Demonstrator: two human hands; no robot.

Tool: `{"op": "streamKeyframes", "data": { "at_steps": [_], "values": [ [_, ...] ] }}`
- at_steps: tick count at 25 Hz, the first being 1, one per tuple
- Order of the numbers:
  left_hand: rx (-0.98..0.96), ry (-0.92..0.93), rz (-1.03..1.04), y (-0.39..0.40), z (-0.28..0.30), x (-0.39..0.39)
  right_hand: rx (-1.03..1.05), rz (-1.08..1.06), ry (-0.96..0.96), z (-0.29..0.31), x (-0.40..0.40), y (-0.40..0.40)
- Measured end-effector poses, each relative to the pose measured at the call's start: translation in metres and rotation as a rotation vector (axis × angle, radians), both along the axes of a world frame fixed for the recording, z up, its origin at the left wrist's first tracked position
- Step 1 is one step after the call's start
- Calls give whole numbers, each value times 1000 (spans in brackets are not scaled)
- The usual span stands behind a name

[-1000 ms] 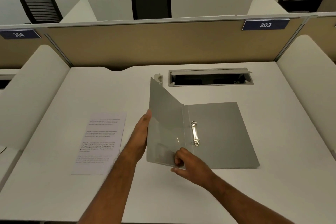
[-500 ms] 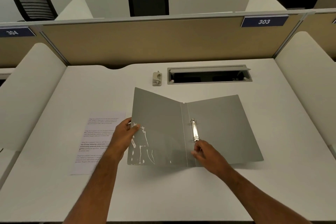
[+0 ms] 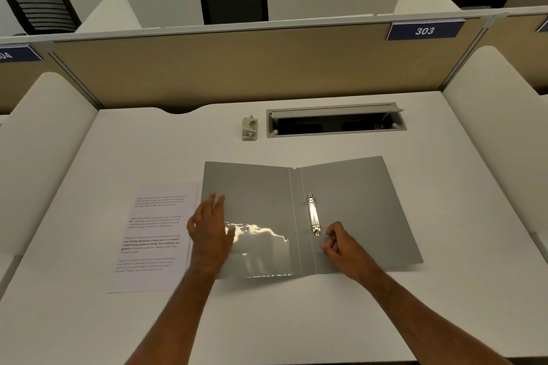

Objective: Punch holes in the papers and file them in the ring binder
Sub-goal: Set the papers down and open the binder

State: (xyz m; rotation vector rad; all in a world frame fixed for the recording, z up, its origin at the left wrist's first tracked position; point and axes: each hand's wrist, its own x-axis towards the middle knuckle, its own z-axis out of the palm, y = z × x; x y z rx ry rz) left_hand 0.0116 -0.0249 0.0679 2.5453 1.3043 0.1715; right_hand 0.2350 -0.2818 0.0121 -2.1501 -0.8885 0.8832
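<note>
The ring binder (image 3: 341, 210) lies open on the worktop (image 3: 296, 320), rings running near-to-far. The right hand (image 3: 344, 246), loosely curled and empty, sits just right of them; the left hand (image 3: 210, 231), fingers spread, rests nearest the papers (image 3: 154, 237).

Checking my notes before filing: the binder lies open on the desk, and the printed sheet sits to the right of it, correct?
Not quite. The head view shows the binder open on the desk, but the printed sheet lies to its left.
</note>
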Motion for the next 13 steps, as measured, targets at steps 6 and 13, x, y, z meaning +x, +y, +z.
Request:
{"op": "streamKeyframes", "data": {
  "at_steps": [6,13],
  "values": [
    [-102,-148,-247,-46,-20,45,-52,32,106,6,11,7],
    [-457,-142,-278,-82,-39,93,-140,190,144,17,27,18]
  ]
}}
